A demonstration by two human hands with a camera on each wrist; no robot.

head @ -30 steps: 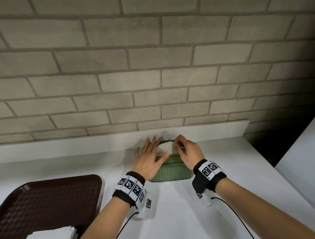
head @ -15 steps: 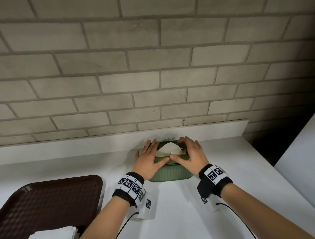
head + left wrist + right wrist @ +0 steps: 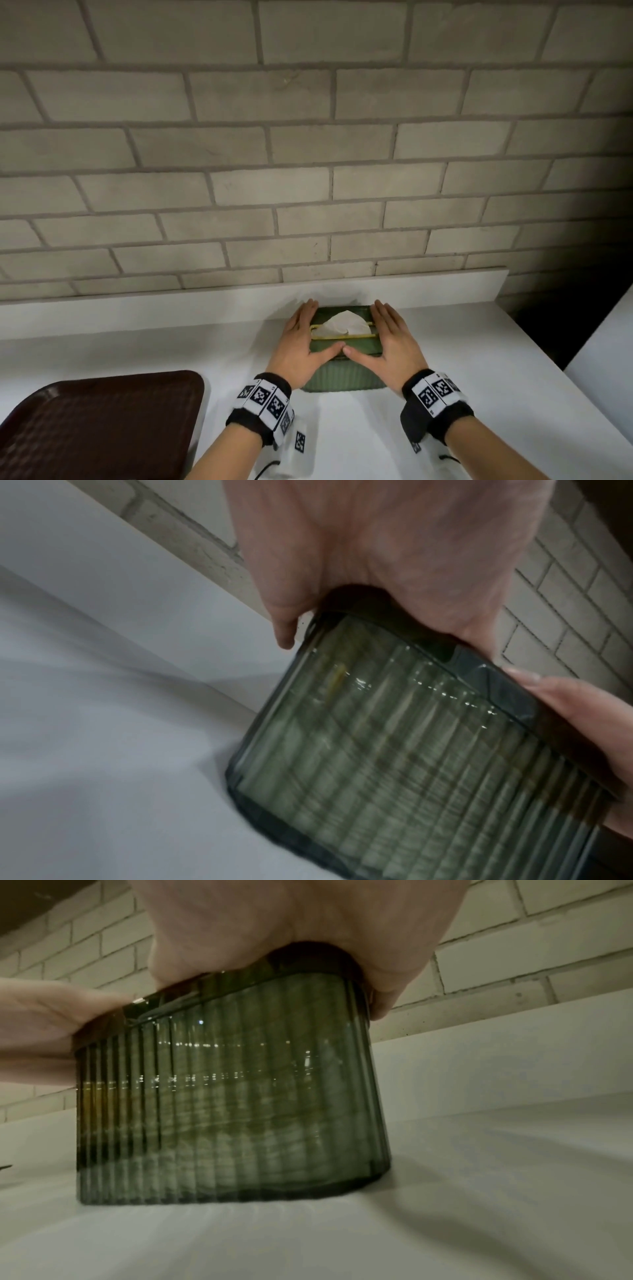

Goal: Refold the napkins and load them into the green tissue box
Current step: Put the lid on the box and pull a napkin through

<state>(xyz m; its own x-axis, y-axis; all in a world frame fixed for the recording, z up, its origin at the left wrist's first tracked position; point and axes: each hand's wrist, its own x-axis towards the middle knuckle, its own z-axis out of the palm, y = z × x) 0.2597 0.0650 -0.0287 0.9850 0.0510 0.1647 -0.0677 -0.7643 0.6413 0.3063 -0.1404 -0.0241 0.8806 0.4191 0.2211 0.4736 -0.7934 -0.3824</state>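
The green tissue box [image 3: 344, 377] is stood upright on the white worktop [image 3: 479, 377] near the far wall, its long axis running left to right. A napkin [image 3: 342, 325] is pushed up through its top slot. The lid is pressed by the left hand [image 3: 301, 342] and right hand [image 3: 390, 342], laid flat with fingers straight and nothing gripped.

Both forearms enter from the bottom of the head view and angle up toward its lower middle. The left hand [image 3: 298, 346] lies flat, palm down, fingers straight and together, thumb stretched inward. The right hand [image 3: 390, 346] mirrors it just right of centre, and the two thumb tips meet. Each wrist wears a black band with black-and-white square markers.
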